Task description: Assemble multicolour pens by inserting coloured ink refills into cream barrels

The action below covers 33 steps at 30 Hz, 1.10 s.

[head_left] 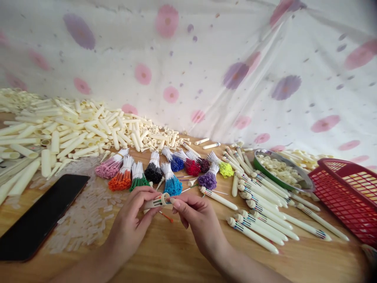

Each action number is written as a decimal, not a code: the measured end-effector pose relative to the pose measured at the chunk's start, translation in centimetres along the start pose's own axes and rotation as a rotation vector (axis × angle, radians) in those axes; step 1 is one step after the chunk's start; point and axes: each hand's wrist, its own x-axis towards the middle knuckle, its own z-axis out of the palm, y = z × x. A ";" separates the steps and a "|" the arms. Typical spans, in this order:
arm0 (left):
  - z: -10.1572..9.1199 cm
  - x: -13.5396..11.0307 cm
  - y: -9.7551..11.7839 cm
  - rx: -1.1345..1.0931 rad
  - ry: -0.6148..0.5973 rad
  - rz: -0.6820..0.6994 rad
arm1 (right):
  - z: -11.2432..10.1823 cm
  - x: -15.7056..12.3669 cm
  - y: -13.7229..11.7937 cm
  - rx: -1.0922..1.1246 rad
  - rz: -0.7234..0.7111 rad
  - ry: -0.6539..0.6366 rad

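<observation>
My left hand [132, 220] is closed around a cream multicolour pen barrel [156, 202], slotted near its ringed end, which points right. At that opening my right hand [197, 218] pinches a thin blue-ended pen refill between thumb and fingertips; most of it is hidden. Just beyond both hands lie bundles of white refills with coloured ends, among them orange [120, 179], green [138, 177], black [153, 171], light blue [171, 182] and purple [208, 177]. A loose orange-ended refill [167, 217] rests on the table below the barrel.
Many assembled pens [256, 236] lie at the right, beside a bowl [309, 184] of small cream parts and a red basket [341, 204]. A heap of cream barrels [70, 129] fills the left back. A black phone [44, 216] and clear little tubes [82, 220] lie at left.
</observation>
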 end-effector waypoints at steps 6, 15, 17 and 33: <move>0.0 0.0 -0.2 0.012 0.009 0.033 | -0.4 0.2 -0.2 -0.090 0.050 -0.078; 0.2 -0.1 -0.2 -0.093 -0.025 0.006 | -1.2 0.7 -0.1 -0.494 -0.448 0.057; 0.2 -0.2 -0.3 -0.154 -0.051 -0.017 | -2.1 1.2 -0.8 -0.601 -0.484 0.071; -1.7 0.9 -2.1 -0.374 -0.393 0.015 | -7.6 4.6 -1.5 -1.304 -0.183 -0.642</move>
